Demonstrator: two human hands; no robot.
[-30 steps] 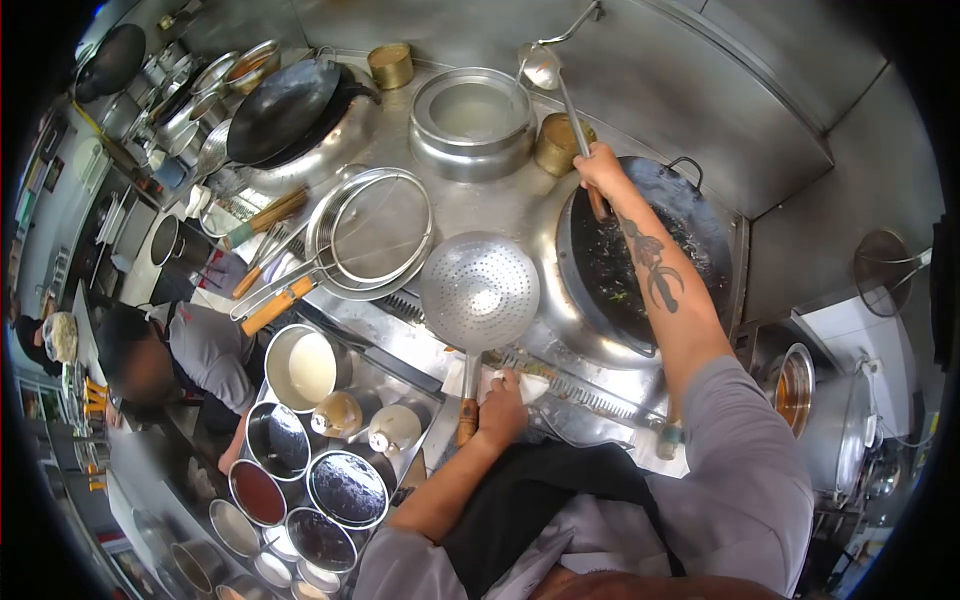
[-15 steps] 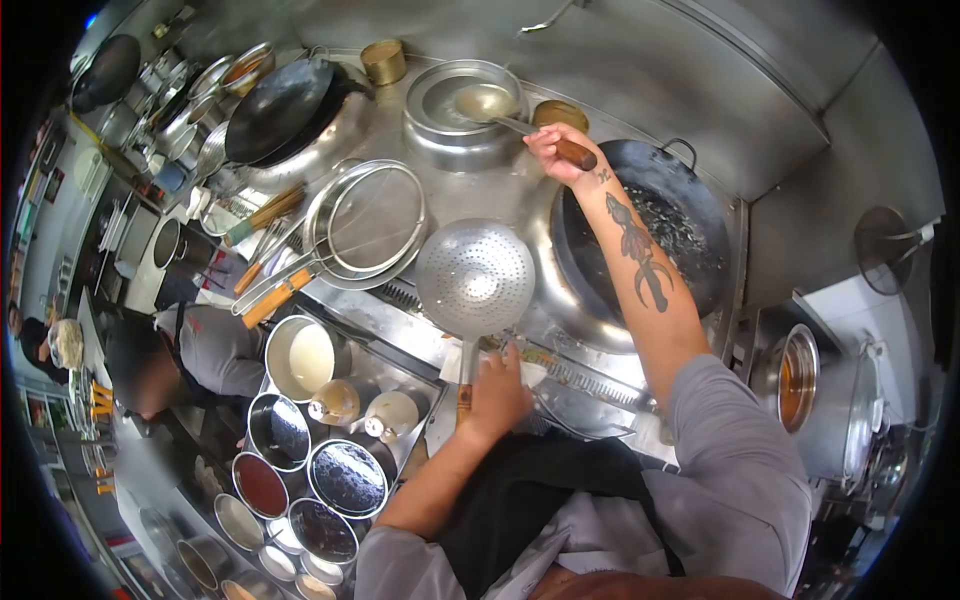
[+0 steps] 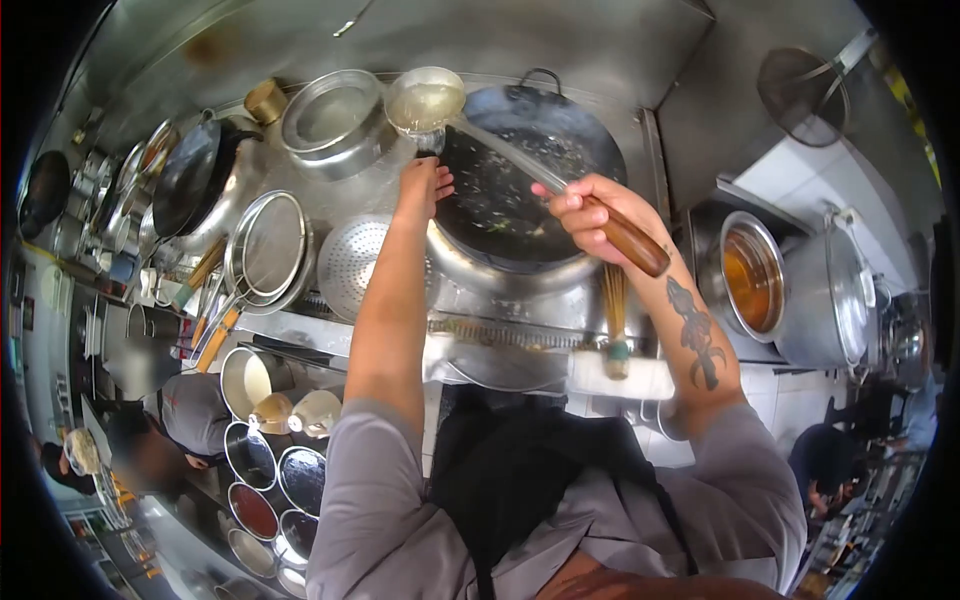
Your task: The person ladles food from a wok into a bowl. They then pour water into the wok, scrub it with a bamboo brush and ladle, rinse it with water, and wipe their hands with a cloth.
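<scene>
My right hand (image 3: pixel 595 215) is closed around the wooden-handled ladle (image 3: pixel 515 155), gripping it where the metal shaft meets the wood. The ladle's bowl (image 3: pixel 425 98) holds pale liquid and hovers beyond the left rim of a dark wok (image 3: pixel 590 125). In the wok lies liquid with many small pale and some green bits. My left hand (image 3: pixel 424 187) reaches to the wok's left edge, fingers apart, close to a small dark piece under the ladle bowl. Whether it touches that piece I cannot tell. A perforated skimmer (image 3: pixel 350 262) rests left of the wok, partly behind my left forearm.
Wire strainers (image 3: pixel 272 245), a steel pot (image 3: pixel 325 120) and another wok (image 3: pixel 185 180) stand left. Sauce containers (image 3: pixel 252 508) sit below them. A bamboo brush (image 3: pixel 615 310) lies by a folded cloth (image 3: pixel 625 375). Right is a bowl of amber liquid (image 3: pixel 755 280). A co-worker (image 3: pixel 195 415) is at left.
My left hand has let go of the skimmer handle and moved up to the wok's edge. My right hand has drawn back with the ladle, and the view has swung right.
</scene>
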